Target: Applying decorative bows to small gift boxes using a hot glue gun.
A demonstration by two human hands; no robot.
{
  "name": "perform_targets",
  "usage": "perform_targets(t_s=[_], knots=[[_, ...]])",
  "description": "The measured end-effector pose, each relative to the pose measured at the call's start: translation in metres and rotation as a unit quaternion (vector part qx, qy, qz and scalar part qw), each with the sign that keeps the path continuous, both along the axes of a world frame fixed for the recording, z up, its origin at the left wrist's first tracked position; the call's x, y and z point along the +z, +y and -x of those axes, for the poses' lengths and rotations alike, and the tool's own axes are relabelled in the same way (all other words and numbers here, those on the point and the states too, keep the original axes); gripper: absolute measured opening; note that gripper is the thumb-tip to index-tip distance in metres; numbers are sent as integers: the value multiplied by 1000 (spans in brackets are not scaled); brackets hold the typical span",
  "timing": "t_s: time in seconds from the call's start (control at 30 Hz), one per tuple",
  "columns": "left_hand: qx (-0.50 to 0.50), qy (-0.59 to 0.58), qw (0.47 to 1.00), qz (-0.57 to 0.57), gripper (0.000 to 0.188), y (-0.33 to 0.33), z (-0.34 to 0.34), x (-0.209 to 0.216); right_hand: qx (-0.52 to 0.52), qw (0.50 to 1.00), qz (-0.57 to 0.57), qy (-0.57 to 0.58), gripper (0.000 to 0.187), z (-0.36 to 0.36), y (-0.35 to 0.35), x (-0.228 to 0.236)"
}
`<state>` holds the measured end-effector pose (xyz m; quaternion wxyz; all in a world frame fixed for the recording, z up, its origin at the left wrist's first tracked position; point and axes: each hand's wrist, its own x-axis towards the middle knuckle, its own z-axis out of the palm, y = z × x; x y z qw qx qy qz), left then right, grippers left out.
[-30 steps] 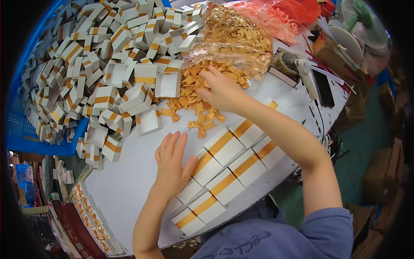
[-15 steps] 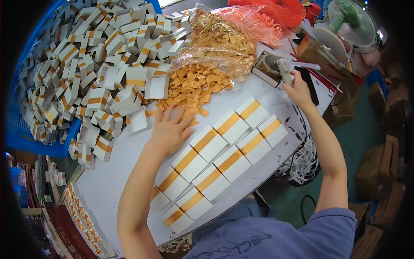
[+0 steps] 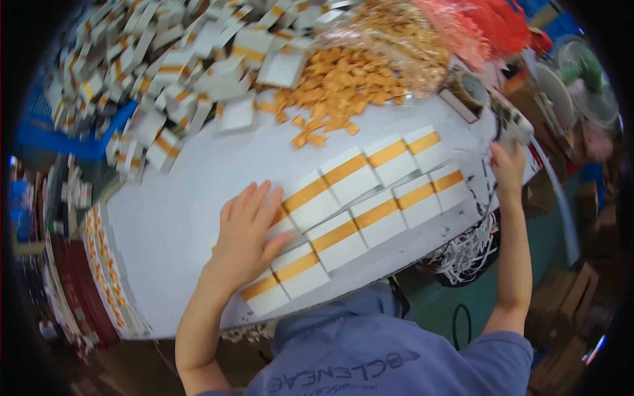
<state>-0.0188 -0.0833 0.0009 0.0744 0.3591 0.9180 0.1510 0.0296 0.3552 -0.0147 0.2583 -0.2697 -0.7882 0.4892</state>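
Two slanting rows of small white boxes (image 3: 382, 220) with gold bands lie side by side on the white table. My left hand (image 3: 247, 231) is over the left end of these rows, fingers stretched out and holding nothing. It covers part of the nearest boxes; whether it presses on them is hard to tell. At the right table edge my right hand (image 3: 508, 165) is closed around a pale glue gun (image 3: 514, 125), which is blurred. A long translucent glue stick (image 3: 555, 198) trails from the gun. Behind the rows lies a pile of folded gold ribbon pieces (image 3: 350, 82).
A heap of banded white boxes (image 3: 191, 72) fills the far left, partly in a blue basket (image 3: 59, 135). Clear plastic bagging (image 3: 403, 33) and red plastic (image 3: 495, 23) lie at the back. A fan (image 3: 584, 79) stands far right; shredded white strips (image 3: 465, 251) sit below the table edge.
My left hand has left the ribbon pile and come nearer, to the rows' left end. My right hand has moved the glue gun toward the right edge. The whole view has turned.
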Motion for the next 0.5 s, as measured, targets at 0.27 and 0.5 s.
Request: perform_targets(t_s=[0.27,0.5], knots=[[265,-84,928,-248,69,-73,-63,-40,269,818,505,56,44,-54,-96,41],[312,-62,894,-315,68,-67,-75,-60,533,712,409,-205,41,-13,-222,31]])
